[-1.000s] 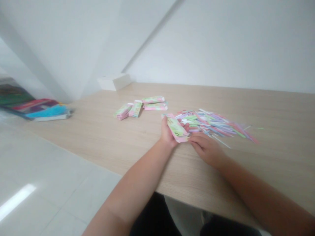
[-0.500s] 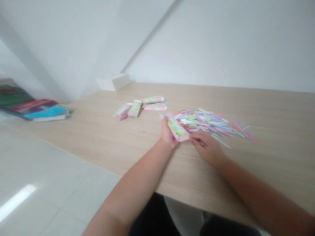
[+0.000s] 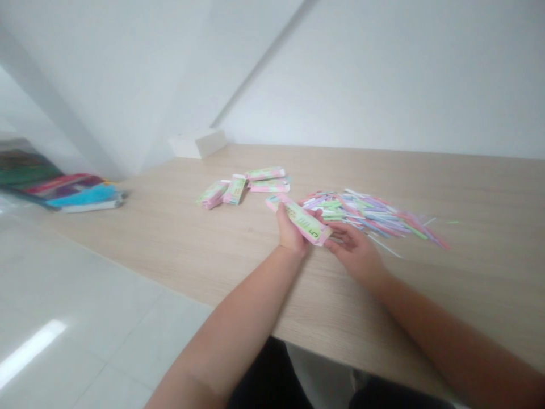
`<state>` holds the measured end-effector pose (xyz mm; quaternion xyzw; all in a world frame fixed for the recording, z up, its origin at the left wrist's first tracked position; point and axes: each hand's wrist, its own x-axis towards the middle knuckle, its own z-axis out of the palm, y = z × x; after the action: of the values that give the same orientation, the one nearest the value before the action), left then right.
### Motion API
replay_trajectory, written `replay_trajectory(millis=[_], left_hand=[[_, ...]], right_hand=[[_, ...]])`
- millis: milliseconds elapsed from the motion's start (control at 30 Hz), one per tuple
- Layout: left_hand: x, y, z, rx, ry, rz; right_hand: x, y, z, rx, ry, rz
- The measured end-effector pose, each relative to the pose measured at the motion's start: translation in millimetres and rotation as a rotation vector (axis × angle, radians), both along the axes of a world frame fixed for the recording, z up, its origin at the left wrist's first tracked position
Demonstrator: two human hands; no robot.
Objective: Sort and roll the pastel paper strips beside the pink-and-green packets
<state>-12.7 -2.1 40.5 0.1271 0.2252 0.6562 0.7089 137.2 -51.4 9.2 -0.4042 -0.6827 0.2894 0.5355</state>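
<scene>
The left hand (image 3: 292, 233) is cradling a slim pink-and-green box (image 3: 304, 221), its thumb lying along the near left side and its fingers wrapping underneath to the far side. The box is lying aslant above the table (image 3: 489, 244), its printed "5" toward the near right end. The right hand (image 3: 360, 250) is working at that end, fingers loosely curled and partly apart, the tips meeting the edge; whether they are pinching it I cannot tell. The step in hand seems to be handling the end of the box, and the next move there would be calling for a steady left grip and careful right fingertips.

Just beyond the hands, a heap of coloured sticks (image 3: 370, 216) is spreading to the right, a few straying loose. Farther left, several similar boxes (image 3: 234, 190) are lying grouped, and a white box (image 3: 202, 143) is sitting near the wall. Bright, blurred packets (image 3: 87, 194) are resting at the far left. The right hand's own fingers are partly hiding the box end.
</scene>
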Motion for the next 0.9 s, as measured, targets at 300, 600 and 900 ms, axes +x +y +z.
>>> replay_trajectory(millis=[300,600,900], left_hand=[[7,0,-5.9,0.164,0.146,0.07],[6,-3,-6.5,0.294,0.284,-0.107],[-14,-25,21.9,0.475,0.863,0.551]], right_hand=[[-1,5,2.7,-0.527,0.492,0.098],[35,29,4.4,-0.523,0.368,0.122],[51,42,-3.5,-0.301,0.315,-0.121]])
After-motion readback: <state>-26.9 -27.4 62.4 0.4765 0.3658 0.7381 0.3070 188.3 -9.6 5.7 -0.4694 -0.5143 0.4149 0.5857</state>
